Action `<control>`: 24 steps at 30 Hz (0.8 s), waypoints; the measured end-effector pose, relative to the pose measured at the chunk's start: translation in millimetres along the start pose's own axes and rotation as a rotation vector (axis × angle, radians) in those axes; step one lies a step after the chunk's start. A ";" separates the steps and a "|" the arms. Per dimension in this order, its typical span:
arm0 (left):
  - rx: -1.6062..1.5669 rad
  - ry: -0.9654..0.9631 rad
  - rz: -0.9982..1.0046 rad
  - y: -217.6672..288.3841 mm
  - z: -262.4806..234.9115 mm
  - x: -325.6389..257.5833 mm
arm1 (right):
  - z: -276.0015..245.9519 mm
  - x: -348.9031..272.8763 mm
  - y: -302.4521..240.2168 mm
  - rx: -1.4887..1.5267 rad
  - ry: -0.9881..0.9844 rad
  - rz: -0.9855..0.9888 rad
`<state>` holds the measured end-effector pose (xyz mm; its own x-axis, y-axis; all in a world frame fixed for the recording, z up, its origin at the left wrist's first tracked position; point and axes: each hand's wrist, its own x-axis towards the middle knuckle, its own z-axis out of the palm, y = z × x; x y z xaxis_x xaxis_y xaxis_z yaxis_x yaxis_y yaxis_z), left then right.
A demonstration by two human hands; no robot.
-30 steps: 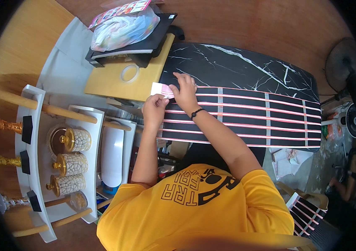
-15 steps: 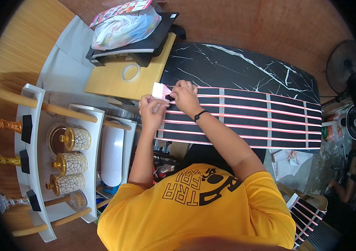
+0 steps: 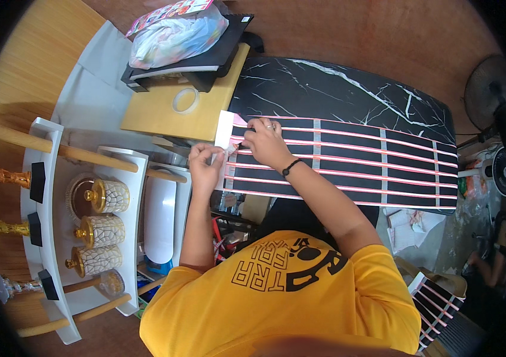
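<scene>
A long black panel [image 3: 348,161] lies across the table. Red-and-white strips [image 3: 351,172] run along its length, with grey bands [image 3: 317,143] crossing them. Its left end has a white edge piece [image 3: 224,127] with a pinkish flap beside it. My left hand [image 3: 205,166] pinches a pale strip end at this edge, thumb and finger together. Close to its right, my right hand [image 3: 266,143] bends over the panel's left part with its fingertips drawn together; whatever lies between them is too small to make out. A dark bracelet [image 3: 290,166] circles my right wrist.
The black marble-patterned tabletop [image 3: 336,89] extends behind the panel. A tape roll [image 3: 185,100] lies on the wooden surface at left, near a plastic bag [image 3: 178,41]. Shelves with gold-lidded jars [image 3: 107,196] stand left. Fans [image 3: 504,171] and another striped panel [image 3: 437,309] are at right.
Both hands have shifted slightly toward me along the panel's left end, the left hand also a little leftward. More of the white edge piece now shows.
</scene>
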<state>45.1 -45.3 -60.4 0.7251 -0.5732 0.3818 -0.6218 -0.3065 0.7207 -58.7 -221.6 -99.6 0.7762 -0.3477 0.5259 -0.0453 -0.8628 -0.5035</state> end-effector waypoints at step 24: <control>-0.024 -0.122 -0.059 50.3 -52.6 -30.9 | 6.9 -7.9 -9.3 0.025 0.024 0.041</control>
<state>7.0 -3.0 -5.5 0.7181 -0.6431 0.2662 -0.5705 -0.3248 0.7543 -60.1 -208.2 -103.8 0.7589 -0.3917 0.5202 -0.0613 -0.8383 -0.5418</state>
